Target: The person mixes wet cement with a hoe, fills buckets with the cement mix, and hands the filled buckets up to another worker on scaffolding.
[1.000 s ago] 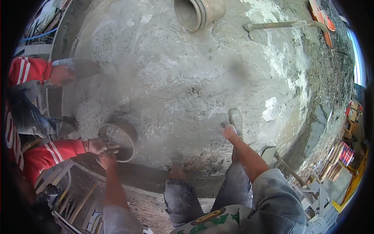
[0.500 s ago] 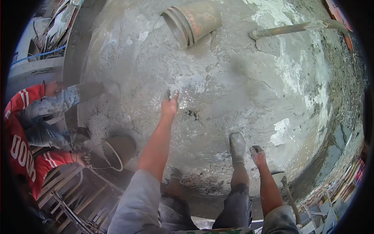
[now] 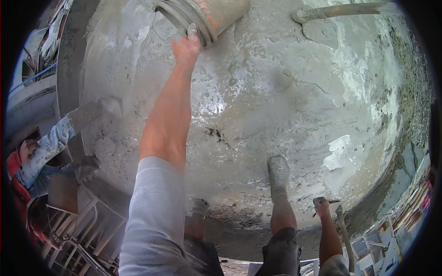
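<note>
My left hand (image 3: 186, 47) reaches far forward, fingers closed on the rim of a mud-coated bucket (image 3: 223, 16). The bucket lies tipped on its side in wet grey concrete (image 3: 258, 115), its mouth facing left. Low on the right, my right hand (image 3: 322, 206) is a fist. A thin dark piece sticks out of it on both sides; I cannot make out what it is. Close beside this hand stands a long handle (image 3: 343, 230). My coated right foot (image 3: 278, 172) is planted in the concrete.
A long-handled tool (image 3: 340, 11) lies at the upper right, its head in the concrete. At the left, a person in red (image 3: 18, 184) is beside another bucket (image 3: 63, 193). Wooden strips (image 3: 99, 234) lie below. A raised concrete edge (image 3: 69, 92) runs along the left.
My left hand has moved forward from above the concrete to the tipped bucket's rim. The right hand has shifted down and right. The other person's bucket has moved left, away from the concrete.
</note>
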### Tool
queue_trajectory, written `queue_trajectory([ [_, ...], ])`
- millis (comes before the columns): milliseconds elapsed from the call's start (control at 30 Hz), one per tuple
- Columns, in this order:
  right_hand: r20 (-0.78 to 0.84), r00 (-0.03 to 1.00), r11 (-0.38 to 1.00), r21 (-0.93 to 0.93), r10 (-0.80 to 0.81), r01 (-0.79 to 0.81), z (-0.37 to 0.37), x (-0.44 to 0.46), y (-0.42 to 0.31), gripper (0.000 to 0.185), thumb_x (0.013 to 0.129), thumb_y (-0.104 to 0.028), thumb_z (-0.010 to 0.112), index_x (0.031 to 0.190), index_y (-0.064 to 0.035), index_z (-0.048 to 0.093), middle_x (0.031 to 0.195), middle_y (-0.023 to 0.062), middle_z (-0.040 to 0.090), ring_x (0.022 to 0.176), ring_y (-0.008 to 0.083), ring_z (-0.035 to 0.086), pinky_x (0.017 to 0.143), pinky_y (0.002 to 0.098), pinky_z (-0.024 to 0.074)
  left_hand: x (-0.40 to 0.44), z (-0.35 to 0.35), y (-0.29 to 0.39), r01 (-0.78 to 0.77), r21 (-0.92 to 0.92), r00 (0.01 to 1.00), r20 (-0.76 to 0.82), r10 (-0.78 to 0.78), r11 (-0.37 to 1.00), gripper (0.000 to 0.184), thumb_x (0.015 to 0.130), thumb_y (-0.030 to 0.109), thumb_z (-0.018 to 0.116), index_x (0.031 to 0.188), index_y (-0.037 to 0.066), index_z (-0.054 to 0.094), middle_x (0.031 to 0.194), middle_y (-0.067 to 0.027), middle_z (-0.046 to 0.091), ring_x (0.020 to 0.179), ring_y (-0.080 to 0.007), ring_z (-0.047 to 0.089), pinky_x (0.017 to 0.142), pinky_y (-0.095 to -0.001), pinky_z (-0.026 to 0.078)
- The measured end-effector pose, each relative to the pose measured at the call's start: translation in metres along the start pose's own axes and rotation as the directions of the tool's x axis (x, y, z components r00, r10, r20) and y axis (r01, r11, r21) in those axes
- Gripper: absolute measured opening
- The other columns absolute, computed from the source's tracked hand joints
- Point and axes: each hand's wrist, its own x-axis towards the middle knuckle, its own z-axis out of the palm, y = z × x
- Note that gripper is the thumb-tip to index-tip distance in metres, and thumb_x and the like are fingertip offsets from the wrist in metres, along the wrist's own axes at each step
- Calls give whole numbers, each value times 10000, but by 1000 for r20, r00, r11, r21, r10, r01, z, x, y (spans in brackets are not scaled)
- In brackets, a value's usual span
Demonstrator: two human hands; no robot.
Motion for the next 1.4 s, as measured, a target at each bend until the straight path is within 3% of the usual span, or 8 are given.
queue_trajectory([
  [433, -512, 444, 543, -53, -736, 838, 1, -8, -585, 629, 774, -462, 579, 1284, -150, 384, 1286, 165, 351, 1194, 340, 322, 980, 492, 273, -184, -44, -72, -185, -540, 981, -46, 191, 821, 288, 767, 288, 549, 873, 25, 598, 812, -198, 615, 739, -402, 571, 646, -436, 450],
  [733, -417, 389, 546, -377, -821, 748, 1, 39, -640, 488, 833, -493, 461, 1209, -184, 503, 1265, 55, 451, 1183, 258, 390, 984, 448, 292, -174, -67, -149, -440, 96, 877, -167, 450, 893, 314, 772, 289, 576, 963, 42, 614, 828, -157, 636, 718, -346, 594, 665, -384, 463],
  [800, -419, 473, 611, -304, -775, 731, -16, 41, -653, 535, 816, -471, 512, 1234, -138, 470, 1253, 100, 449, 1172, 292, 391, 982, 436, 302, -179, -122, -164, 201, -525, 973, 207, -105, 827, 352, 807, 306, 571, 1024, 31, 607, 898, -144, 642, 761, -291, 609, 712, -362, 463],
  [1000, -102, 11, 102, -993, -995, 53, 21, 62, -652, 533, 841, -178, 405, 1345, -45, 292, 1192, 195, 503, 995, 338, 543, 876, 489, 411, -274, -187, -274, 322, -702, 945, 278, -172, 636, 323, 807, 268, 592, 943, -25, 605, 835, -129, 645, 761, -186, 607, 691, -305, 465],
  [1033, -633, 92, 597, -659, -769, 457, 24, -18, -658, 781, 780, -545, 520, 1250, 59, 366, 1204, 211, 474, 1091, 328, 469, 895, 363, 400, -286, -196, -272, 295, -718, 949, 298, -105, 630, 319, 799, 269, 601, 930, -23, 606, 813, -132, 645, 745, -181, 607, 674, -306, 466],
  [1100, -662, -21, 300, -367, -749, 881, 59, -68, -626, 616, 804, -405, 574, 1253, -23, 393, 1248, 196, 406, 1180, 343, 354, 963, 430, 331, -313, -191, -272, 375, -574, 884, 457, -96, 728, 249, 825, 188, 579, 940, -31, 595, 762, -98, 628, 661, -149, 581, 604, -295, 467],
  [1233, -355, 582, 615, 24, -732, 789, 197, -97, -522, 766, 754, -393, 646, 1295, 15, 289, 1273, 256, 316, 1147, 411, 340, 959, 469, 316, -386, -116, -303, 192, -434, 805, 583, 112, 880, 297, 763, 258, 646, 891, -8, 610, 817, -135, 638, 740, -199, 610, 659, -318, 466],
  [1400, -370, 604, 610, 116, -706, 784, 296, -75, -468, 815, 738, -425, 659, 1288, 40, 277, 1258, 291, 325, 1144, 415, 340, 937, 467, 337, -425, -141, -392, 424, -563, 887, 417, -198, 709, 319, 739, 230, 672, 961, 11, 609, 912, -143, 633, 870, -252, 606, 755, -350, 461],
])
